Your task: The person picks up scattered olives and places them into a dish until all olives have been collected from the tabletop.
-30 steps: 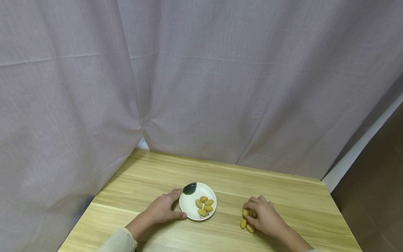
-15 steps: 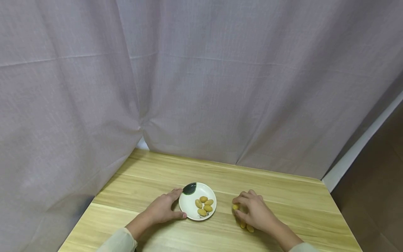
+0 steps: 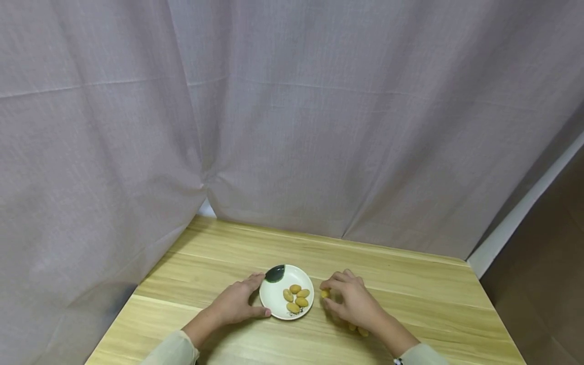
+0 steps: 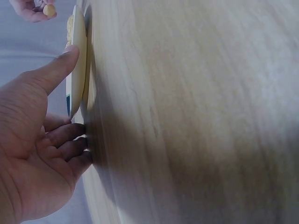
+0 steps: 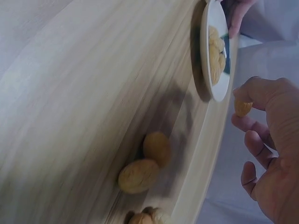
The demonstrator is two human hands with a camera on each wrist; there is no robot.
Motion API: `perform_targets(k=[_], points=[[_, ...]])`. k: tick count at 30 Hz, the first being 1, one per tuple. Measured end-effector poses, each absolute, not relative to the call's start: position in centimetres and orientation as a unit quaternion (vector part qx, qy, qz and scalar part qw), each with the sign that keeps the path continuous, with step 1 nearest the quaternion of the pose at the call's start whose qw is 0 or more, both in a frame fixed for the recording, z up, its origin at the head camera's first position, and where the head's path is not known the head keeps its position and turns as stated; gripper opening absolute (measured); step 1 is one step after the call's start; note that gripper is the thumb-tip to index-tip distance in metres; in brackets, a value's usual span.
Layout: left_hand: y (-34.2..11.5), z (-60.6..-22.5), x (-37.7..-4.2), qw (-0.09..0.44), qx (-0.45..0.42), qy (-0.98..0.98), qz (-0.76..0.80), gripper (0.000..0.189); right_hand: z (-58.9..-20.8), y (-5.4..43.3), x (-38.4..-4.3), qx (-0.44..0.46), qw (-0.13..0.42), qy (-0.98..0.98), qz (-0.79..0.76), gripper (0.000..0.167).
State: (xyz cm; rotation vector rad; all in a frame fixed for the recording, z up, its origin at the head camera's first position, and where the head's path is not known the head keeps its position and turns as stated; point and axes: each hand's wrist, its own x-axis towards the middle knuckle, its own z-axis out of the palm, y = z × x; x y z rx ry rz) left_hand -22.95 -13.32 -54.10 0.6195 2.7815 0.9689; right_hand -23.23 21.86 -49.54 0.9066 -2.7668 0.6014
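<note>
A small white plate (image 3: 274, 299) with a dark green leaf-shaped patch stands on the table, bearing several yellow-brown oval nut-like pieces (image 3: 295, 288). My left hand (image 3: 234, 302) holds its left rim, thumb at the front and fingers further back; the left wrist view shows the thumb (image 4: 60, 65) against the edge. Right of the plate, apart from it, my right hand (image 3: 353, 302) pinches one yellow oval piece (image 5: 242, 108) between thumb and forefinger, its other fingers loosely curled. Beneath that wrist, two loose oval pieces (image 5: 138, 176) lie on the table, partly hidden in the head view.
Wood-grained table (image 3: 237, 243) lies under both hands. A grey-mauve curtain (image 3: 292, 126) hangs along its back and left sides. To the right is a dark brown surface (image 3: 543, 274). More brownish pieces (image 5: 141, 218) are cut off at the bottom of the right wrist view.
My right hand has moved left and slightly back, bringing the pinched piece from beside the loose ones to near the plate. The left hand and plate have stayed put.
</note>
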Motion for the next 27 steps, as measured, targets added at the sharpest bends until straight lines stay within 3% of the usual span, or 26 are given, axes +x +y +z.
perform_targets(k=[20, 27], points=[[-13.3, -54.3, -23.1, 0.065, 0.209, 0.921, 0.322, 0.11, -49.7, 17.8, -23.2, 0.348, 0.104, -0.91, 0.202, 0.032], [-13.4, -54.4, -23.1, 0.064, 0.212, 0.92, 0.323, 0.111, -49.2, 16.5, -23.0, 0.349, 0.051, -0.913, 0.205, 0.031]])
